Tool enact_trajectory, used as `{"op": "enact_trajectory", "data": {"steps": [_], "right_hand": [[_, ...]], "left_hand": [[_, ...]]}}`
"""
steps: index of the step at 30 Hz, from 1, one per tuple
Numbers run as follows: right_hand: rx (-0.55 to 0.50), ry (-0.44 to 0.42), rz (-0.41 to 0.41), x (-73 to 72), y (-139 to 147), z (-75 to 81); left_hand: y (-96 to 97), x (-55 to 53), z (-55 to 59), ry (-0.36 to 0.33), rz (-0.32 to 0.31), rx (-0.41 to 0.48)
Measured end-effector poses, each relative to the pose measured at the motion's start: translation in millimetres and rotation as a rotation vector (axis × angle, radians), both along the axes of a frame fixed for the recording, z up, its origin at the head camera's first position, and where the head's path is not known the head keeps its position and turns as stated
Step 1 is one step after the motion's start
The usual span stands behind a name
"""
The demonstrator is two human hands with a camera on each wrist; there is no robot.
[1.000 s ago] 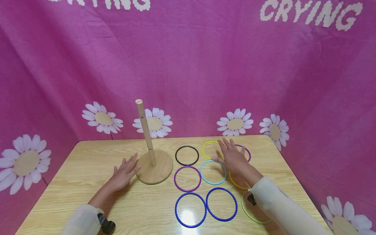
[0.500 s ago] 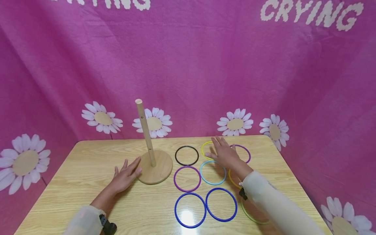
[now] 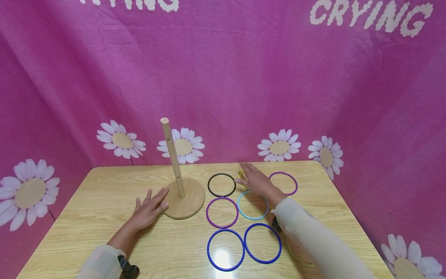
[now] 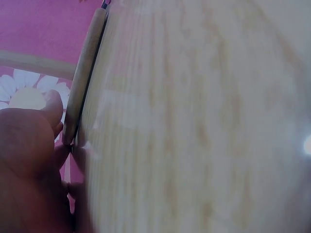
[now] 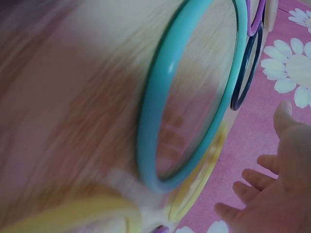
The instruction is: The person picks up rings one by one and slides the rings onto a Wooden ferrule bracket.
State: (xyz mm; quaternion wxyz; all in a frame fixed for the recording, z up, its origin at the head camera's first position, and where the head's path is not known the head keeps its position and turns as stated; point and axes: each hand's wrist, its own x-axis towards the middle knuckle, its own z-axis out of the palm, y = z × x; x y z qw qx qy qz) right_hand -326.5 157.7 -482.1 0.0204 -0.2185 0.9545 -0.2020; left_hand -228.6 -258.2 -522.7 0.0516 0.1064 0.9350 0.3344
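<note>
Reaching well to the right of the wooden stand (image 3: 191, 209), your right hand (image 3: 256, 180) holds nothing; its fingers are extended and spread, palm over the yellow ring (image 5: 212, 162). That ring lies flat beneath them, partly hidden in the head view; the right wrist view shows its band beside your fingertips, with a gap in that view. Contact: cannot tell from above

Your left hand (image 3: 149, 212) lies at the stand's left side, fingers extended and slightly parted, tips at the rim of its round base, gripping nothing

Relative to the stand: black ring (image 3: 208, 185) just to its right; light blue ring (image 5: 151, 111) farther right, nearer you than the yellow one; two dark blue rings (image 3: 226, 269) to its right and nearer you, side by side
</note>
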Motion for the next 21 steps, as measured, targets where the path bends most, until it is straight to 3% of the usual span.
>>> {"op": "enact_trajectory", "data": {"steps": [10, 21], "right_hand": [[-0.057, 0.003, 0.053, -18.1, -22, -9.0], [-0.142, -0.001, 0.106, -33.0, -45, -14.3]], "left_hand": [[-0.4, 0.2, -3.0, 0.001, 0.003, -0.048], [0.5, 0.3, -1.0, 0.004, -0.001, -0.039]]}}
